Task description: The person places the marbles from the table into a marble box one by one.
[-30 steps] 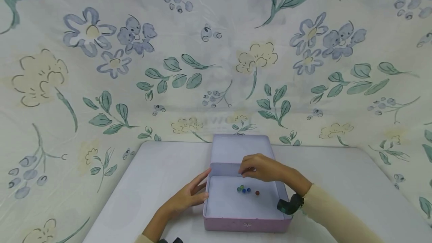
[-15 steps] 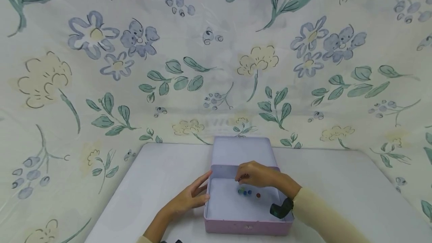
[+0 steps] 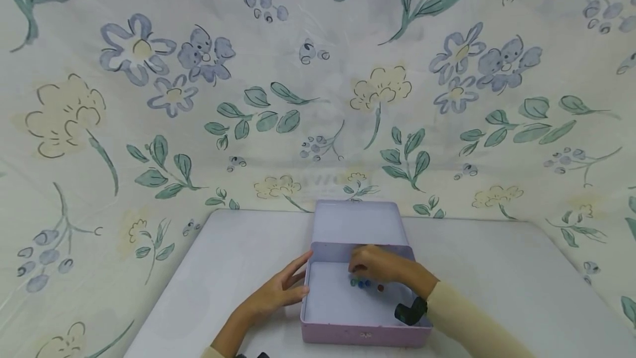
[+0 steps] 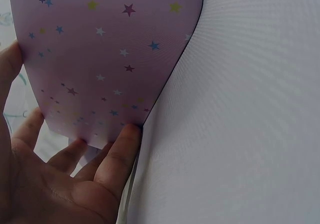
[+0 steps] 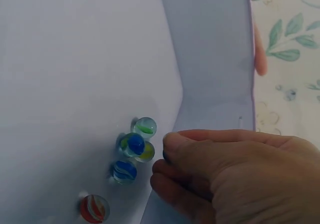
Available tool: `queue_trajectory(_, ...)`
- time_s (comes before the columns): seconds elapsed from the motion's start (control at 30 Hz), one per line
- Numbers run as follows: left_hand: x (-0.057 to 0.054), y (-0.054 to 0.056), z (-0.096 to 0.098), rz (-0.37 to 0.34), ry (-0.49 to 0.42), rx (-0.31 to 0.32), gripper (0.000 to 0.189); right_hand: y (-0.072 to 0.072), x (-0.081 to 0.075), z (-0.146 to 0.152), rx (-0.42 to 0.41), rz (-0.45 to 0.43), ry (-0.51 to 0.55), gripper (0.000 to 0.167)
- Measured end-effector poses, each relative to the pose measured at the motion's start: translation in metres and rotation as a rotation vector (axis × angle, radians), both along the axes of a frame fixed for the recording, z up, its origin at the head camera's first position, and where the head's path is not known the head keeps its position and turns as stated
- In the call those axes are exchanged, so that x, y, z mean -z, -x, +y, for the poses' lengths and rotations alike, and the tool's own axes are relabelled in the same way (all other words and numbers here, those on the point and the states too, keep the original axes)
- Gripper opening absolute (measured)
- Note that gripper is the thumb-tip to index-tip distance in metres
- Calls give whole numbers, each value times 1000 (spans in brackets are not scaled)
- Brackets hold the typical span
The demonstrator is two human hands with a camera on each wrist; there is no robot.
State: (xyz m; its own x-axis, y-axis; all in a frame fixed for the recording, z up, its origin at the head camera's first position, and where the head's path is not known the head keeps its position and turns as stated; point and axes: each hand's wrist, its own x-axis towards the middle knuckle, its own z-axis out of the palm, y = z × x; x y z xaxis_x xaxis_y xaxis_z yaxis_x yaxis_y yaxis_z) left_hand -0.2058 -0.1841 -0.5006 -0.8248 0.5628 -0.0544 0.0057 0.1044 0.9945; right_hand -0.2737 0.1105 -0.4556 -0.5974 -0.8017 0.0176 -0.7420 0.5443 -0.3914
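Note:
A pink tin box (image 3: 366,335) with a pale lilac inside lies with its lid (image 3: 356,222) folded back. Several glass marbles sit on its floor: a red one (image 5: 94,208), a blue-striped one (image 5: 124,172), and a close cluster with a clear green one (image 5: 145,127). My right hand (image 3: 380,265) is inside the box, just over the cluster, and pinches a small dark blue marble (image 5: 166,157), mostly hidden by thumb and fingers. My left hand (image 3: 272,293) rests its spread fingertips against the box's left side, which shows star prints (image 4: 100,58) in the left wrist view.
The box stands on a white table (image 3: 199,291). Behind the table hangs a floral cloth (image 3: 318,98). A dark wrist camera (image 3: 411,311) on the right wrist overlaps the box's right wall in the head view.
My right hand has moved down and slightly left, closer to the marble cluster. The left hand has stayed against the box's side. The head view has shifted a little.

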Motion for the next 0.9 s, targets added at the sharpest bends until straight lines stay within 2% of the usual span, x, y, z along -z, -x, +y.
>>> queue_trajectory(0.4,1,0,0,2,6,3,77,2,8,2,-8,17,-4,12)
queue_trajectory(0.9,-2,-1,0,18,13,-5,77,2,9,0,10,-9,-41,14)
